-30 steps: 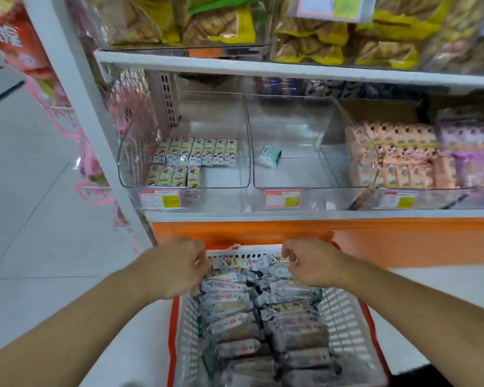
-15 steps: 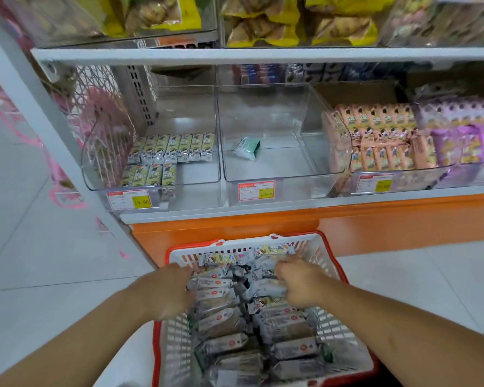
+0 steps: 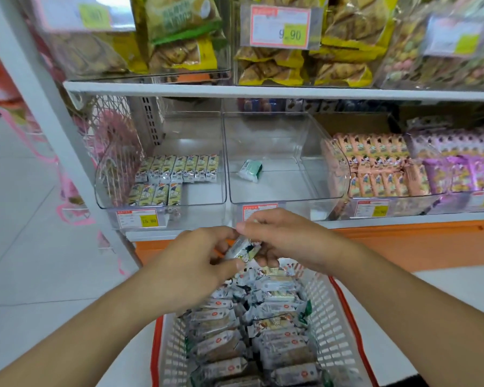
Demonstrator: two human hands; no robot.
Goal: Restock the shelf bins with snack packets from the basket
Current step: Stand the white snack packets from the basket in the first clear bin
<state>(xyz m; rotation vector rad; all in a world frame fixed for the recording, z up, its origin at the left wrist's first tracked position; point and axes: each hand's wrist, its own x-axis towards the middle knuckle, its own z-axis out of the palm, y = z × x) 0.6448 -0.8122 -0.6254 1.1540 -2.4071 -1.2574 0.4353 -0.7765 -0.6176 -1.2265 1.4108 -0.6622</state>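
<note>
- While both hands meet above the basket, the left hand and right hand pinch one snack packet between curled fingers, forearms angled inward.
- Basket's heaped with packets, too many to count.
- Left bin has eleven packets: seven behind, four in front.
- Middle bin has one green packet.

Your left hand & right hand both pinch one snack packet at frame center, above the basket w/ more packets. Clear bin upper left is part-filled; middle bin holds one green packet.
</note>
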